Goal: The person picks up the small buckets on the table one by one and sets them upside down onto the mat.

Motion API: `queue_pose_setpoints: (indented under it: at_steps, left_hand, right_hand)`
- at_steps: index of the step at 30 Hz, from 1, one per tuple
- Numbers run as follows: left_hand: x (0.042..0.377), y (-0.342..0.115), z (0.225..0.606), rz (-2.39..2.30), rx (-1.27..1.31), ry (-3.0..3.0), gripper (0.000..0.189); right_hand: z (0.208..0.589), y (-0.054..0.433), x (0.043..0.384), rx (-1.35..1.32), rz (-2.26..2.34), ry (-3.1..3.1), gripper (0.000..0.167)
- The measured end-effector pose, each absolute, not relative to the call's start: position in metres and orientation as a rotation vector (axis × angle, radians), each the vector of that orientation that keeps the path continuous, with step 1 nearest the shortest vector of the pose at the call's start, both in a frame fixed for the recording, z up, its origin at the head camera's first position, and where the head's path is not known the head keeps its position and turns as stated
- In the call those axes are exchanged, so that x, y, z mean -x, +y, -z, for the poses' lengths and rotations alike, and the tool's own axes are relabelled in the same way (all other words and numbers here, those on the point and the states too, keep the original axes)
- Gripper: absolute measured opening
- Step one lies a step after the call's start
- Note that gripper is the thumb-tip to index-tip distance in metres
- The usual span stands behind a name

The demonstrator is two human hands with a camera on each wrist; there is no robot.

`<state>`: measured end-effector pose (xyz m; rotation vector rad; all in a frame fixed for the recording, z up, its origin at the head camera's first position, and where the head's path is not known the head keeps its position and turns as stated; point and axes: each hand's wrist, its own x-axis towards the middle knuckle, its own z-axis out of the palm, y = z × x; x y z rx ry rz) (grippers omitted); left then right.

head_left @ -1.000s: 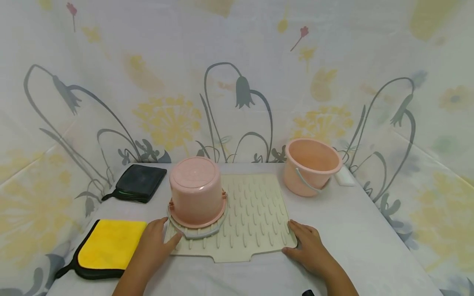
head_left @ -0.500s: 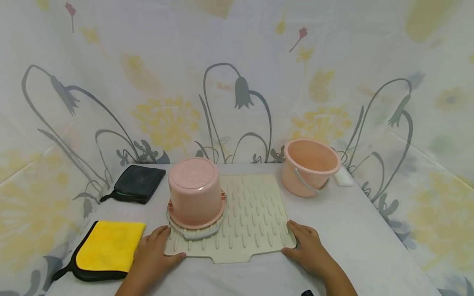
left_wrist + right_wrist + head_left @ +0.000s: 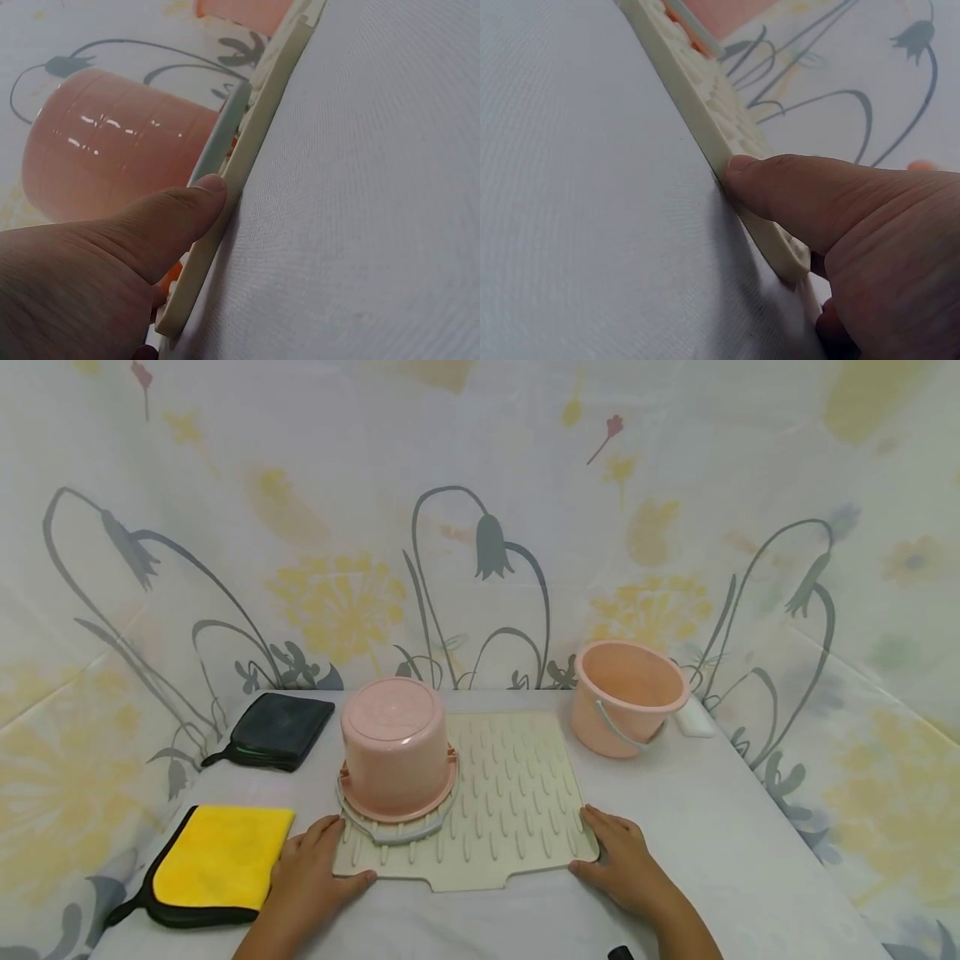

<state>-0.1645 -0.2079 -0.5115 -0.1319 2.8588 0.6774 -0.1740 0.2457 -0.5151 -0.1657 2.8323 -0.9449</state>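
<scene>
Head view: we see a cream ribbed draining board [image 3: 517, 793] on the white-covered counter [image 3: 720, 835], a pink bucket [image 3: 393, 752] upside down on its left part, likely so it drains onto the ribs. Left hand [image 3: 307, 877] and right hand [image 3: 618, 864] hold the two near corners, presumably for even control. An upright peach bucket [image 3: 606, 727] stands off-board, just beside the far right corner, likely out of the way. Folded yellow cloth [image 3: 225, 856] lies left.

Left wrist view: we read the grip as partly closed round its corner, thumb on the front edge, fingers mostly hidden.

Right wrist view: same grip mirrored, thumb against the front edge; we can't tell how tightly.
</scene>
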Motion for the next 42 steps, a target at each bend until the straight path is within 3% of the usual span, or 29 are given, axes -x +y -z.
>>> queue_pose_setpoints:
  at_steps: [12,24,30,36,42]
  left_hand:
    - [0.166,-0.207,0.512,-0.672,0.156,2.834,0.124]
    - [0.168,-0.207,0.512,-0.687,0.151,2.823,0.124]
    - [0.167,-0.21,0.513,-0.676,0.141,2.853,0.124]
    - [0.168,-0.209,0.514,-0.683,0.142,2.851,0.125]
    - [0.167,-0.209,0.513,-0.679,0.136,2.848,0.124]
  right_hand:
    - [0.471,0.249,0.2,0.229,0.834,3.021,0.077]
    - [0.424,0.259,0.246,0.57,0.781,3.417,0.068]
    - [0.418,0.263,0.279,0.762,0.417,3.665,0.065]
    - [0.411,0.267,0.309,0.686,0.128,3.683,0.075]
    - [0.407,0.267,0.326,0.506,0.238,3.495,0.075]
